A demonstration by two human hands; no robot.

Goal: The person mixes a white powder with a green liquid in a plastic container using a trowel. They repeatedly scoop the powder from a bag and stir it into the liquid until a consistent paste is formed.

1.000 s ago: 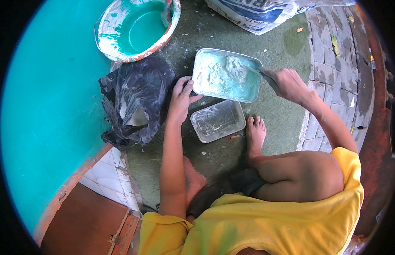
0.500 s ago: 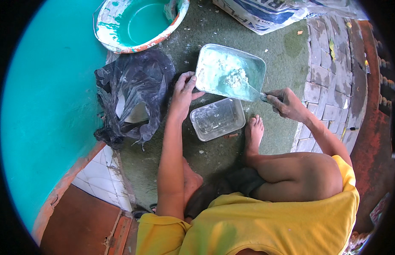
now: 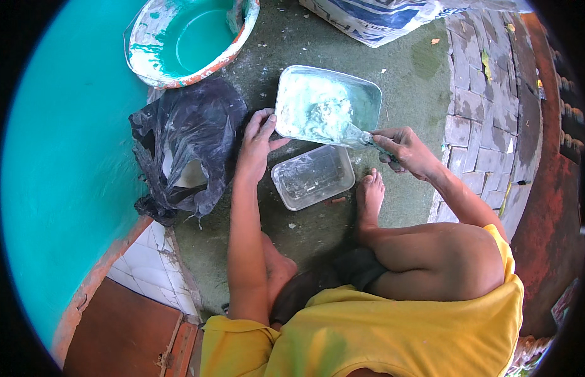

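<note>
A rectangular plastic container (image 3: 305,94) holds pale mint paste with a lumpy mound (image 3: 327,113) toward its right half. My left hand (image 3: 258,141) is closed on the container's left edge, thumb on the near corner. My right hand (image 3: 402,151) grips the handle of a scraper (image 3: 355,134), whose blade is in the paste at the container's lower right. Just below lies a smaller clear container (image 3: 312,176) with white residue. Left of my left hand lies a crumpled black plastic bag (image 3: 198,125).
An orange-rimmed bucket (image 3: 143,53) with teal paint stands at upper left beside a teal wall (image 3: 60,144). A large printed white sack (image 3: 393,19) is at the back. My bare foot (image 3: 371,201) rests on concrete (image 3: 412,94); grey pavers (image 3: 474,107) run along the right.
My right hand and the scraper have moved down from the container's upper right to its lower right corner, and the lumpy mound has shifted lower. My left hand still holds the edge.
</note>
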